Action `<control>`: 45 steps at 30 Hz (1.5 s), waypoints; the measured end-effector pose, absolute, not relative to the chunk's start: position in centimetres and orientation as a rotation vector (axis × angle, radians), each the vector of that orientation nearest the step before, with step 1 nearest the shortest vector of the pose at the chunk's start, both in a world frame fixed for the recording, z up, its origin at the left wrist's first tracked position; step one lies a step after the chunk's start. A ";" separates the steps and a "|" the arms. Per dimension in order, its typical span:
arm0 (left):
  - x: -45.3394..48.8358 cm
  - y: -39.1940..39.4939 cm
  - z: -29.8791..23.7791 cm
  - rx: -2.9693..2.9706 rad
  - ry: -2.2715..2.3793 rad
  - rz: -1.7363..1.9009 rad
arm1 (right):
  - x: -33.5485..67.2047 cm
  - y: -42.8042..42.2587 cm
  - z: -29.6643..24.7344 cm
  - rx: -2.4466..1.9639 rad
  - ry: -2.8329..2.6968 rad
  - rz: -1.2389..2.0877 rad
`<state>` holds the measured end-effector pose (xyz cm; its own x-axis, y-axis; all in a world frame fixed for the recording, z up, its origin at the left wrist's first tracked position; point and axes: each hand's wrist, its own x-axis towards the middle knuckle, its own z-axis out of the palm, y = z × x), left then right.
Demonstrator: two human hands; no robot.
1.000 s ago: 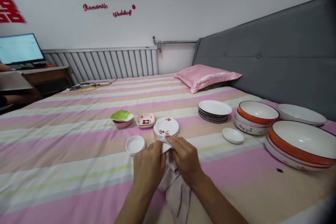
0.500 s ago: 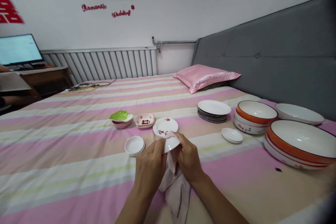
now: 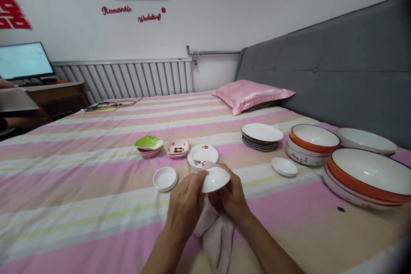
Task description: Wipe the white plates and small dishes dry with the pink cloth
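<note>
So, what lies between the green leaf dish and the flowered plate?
A small pink dish with a red pattern lies there, seen in the head view.

Both hands are pressing close together low in the middle of the view, fingers curling closed.
The left hand (image 3: 185, 205) is lying back-up, its fingers (image 3: 196, 181) bending forward and inward in a closed grip. The right hand (image 3: 233, 200) is sitting just beside it, its fingers (image 3: 231, 182) curling toward the left hand's. Both forearms are stretching in bare from the bottom edge, the left forearm (image 3: 160, 250) rising steeply, the right forearm (image 3: 268, 248) slanting in from the lower right, and they are converging at the wrists.
</note>
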<state>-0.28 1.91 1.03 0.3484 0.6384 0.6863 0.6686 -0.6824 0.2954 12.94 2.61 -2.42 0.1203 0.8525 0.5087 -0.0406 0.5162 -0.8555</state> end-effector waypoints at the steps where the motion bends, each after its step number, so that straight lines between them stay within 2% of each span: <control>1: -0.3 1.9 1.0 -2.558 -1.209 -1.292 | 12.9 2.6 -2.5 -0.790 -1.271 0.811; 5: -0.5 2.0 0.9 -2.605 -1.149 -1.374 | 12.9 2.8 -2.9 -0.736 -1.246 0.903; 8: -0.6 2.3 0.8 -2.638 -1.241 -1.367 | 13.0 2.8 -2.8 -0.747 -1.274 0.814; 11: -0.6 2.6 0.7 -2.752 -1.483 -1.377 | 13.2 2.8 -2.6 -0.848 -1.278 0.572; 18: 0.2 2.5 1.7 -3.182 -1.890 -1.828 | 13.3 2.8 -3.2 -1.092 -1.312 -0.094; 22: 0.8 2.0 2.6 -3.124 -2.077 -1.824 | 13.0 2.6 -3.0 -1.034 -1.417 -0.294; 28: 1.6 1.3 2.7 -2.856 -2.272 -1.644 | 13.1 2.1 -2.5 -0.951 -1.517 -0.300; 35: 1.6 1.3 2.5 -3.010 -2.131 -1.892 | 13.2 2.5 -2.3 -0.908 -1.512 -0.256; 39: 1.2 1.4 2.9 -3.202 -1.957 -1.888 | 13.4 2.6 -2.3 -0.929 -1.512 -0.189; 45: 0.7 1.7 2.4 -3.232 -1.960 -1.862 | 13.5 2.6 -2.0 -0.983 -1.510 -0.063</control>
<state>0.70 1.69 2.45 0.3916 0.9155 0.0926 0.1394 -0.1585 0.9775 13.48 2.63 -2.01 0.1353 0.5275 0.8387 0.5956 0.6332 -0.4943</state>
